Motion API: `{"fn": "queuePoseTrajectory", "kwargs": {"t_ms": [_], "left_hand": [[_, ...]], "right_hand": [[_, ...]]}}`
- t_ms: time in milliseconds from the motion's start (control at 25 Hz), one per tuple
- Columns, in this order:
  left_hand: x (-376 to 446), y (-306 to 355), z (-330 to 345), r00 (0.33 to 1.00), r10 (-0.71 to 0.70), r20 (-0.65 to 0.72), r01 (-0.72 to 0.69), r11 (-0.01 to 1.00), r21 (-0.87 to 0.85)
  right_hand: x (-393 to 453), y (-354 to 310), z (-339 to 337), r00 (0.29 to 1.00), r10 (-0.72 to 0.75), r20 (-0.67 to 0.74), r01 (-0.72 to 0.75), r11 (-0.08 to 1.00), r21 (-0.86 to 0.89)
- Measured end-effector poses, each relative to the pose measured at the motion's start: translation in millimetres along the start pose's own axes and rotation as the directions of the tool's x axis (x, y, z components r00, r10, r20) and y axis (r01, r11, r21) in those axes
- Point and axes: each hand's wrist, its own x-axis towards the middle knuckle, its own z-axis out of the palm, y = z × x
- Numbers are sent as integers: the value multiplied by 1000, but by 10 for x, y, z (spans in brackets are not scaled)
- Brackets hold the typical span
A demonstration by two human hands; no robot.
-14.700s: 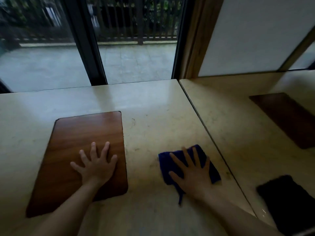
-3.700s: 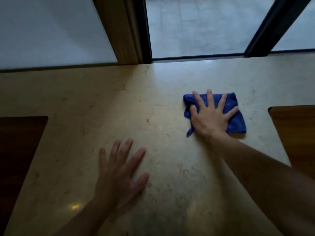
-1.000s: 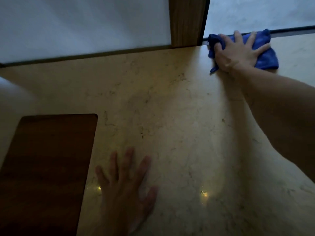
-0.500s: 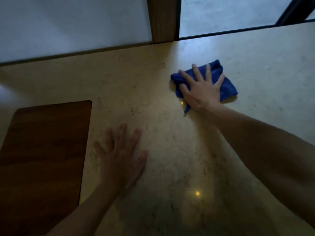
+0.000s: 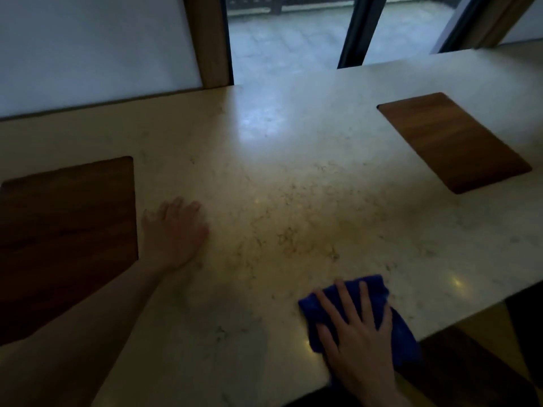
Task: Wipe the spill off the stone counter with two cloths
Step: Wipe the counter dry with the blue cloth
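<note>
Near the counter point(image 5: 293, 171) edge, your right hand point(image 5: 357, 333) lies spread flat on the cloth point(image 5: 402, 330); soft, bunches easily, press mid-fold.

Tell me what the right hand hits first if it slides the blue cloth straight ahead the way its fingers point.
Probably nothing: ahead of the right hand and blue cloth lies bare stone counter up to the window. The wooden board sits off to the right.

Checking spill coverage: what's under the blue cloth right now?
The right hand presses flat on the blue cloth, which lies on the stone counter near its front edge. Whatever lies beneath is covered.
</note>
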Motion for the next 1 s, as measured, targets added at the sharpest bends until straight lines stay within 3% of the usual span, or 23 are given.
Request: {"fn": "queuePoseTrajectory", "kwargs": {"t_ms": [160, 320, 400, 680, 1000], "left_hand": [[-106, -349, -59, 998, -66, 22, 67, 996, -50], [19, -704, -59, 980, -170, 101, 181, 977, -112], [62, -796, 19, 981, -154, 114, 166, 981, -103], [38, -828, 158, 992, -126, -14, 126, 992, -30], [90, -851, 166, 984, -135, 115, 126, 989, 79]], "right_hand": [[-286, -339, 73, 992, 112, 50, -115, 993, 41], [-114, -664, 103, 998, -7, 60, 6, 1000, 4], [234, -808, 73, 997, -18, 70, 18, 1000, 5], [2034, -1177, -158, 999, -35, -21, 35, 999, 0], [4857, -1532, -619, 986, 163, -21, -161, 984, 71]]}}
